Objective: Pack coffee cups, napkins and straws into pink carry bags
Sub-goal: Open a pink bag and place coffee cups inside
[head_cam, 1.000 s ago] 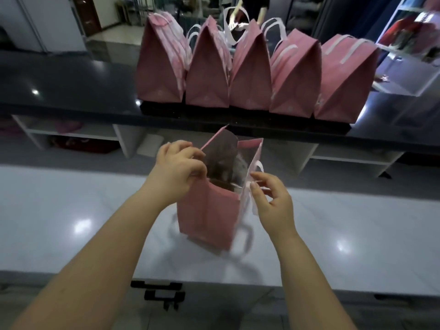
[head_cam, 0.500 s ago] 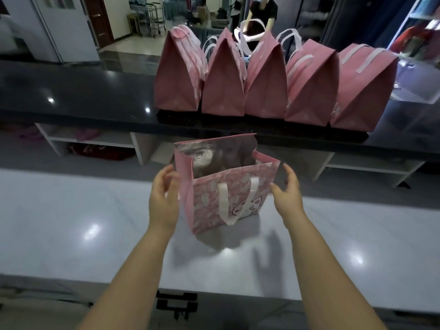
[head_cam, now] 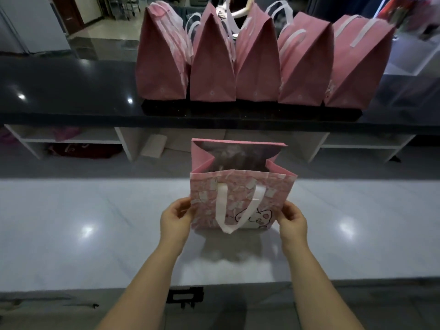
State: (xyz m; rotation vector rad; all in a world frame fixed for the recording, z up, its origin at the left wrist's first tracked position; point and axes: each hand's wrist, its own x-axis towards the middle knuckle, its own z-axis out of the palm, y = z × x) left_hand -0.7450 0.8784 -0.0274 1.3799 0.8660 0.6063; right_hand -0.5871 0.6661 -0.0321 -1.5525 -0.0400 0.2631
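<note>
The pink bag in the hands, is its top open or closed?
Open. The pink bag stands upright with its top rim spread apart, so the dark inside shows. The left hand and right hand hold its sides. What's inside is too blurry to tell.

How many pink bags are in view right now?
6. Five pink bags stand closed in a row on the black counter; one open bag sits on the white table between the left hand and right hand. None appear hidden.

Glossy white counter (head_cam: 71, 222), black raised countertop (head_cam: 59, 91), white shelving (head_cam: 71, 141) beneath, tiled floor (head_cam: 112, 29) beyond
</note>
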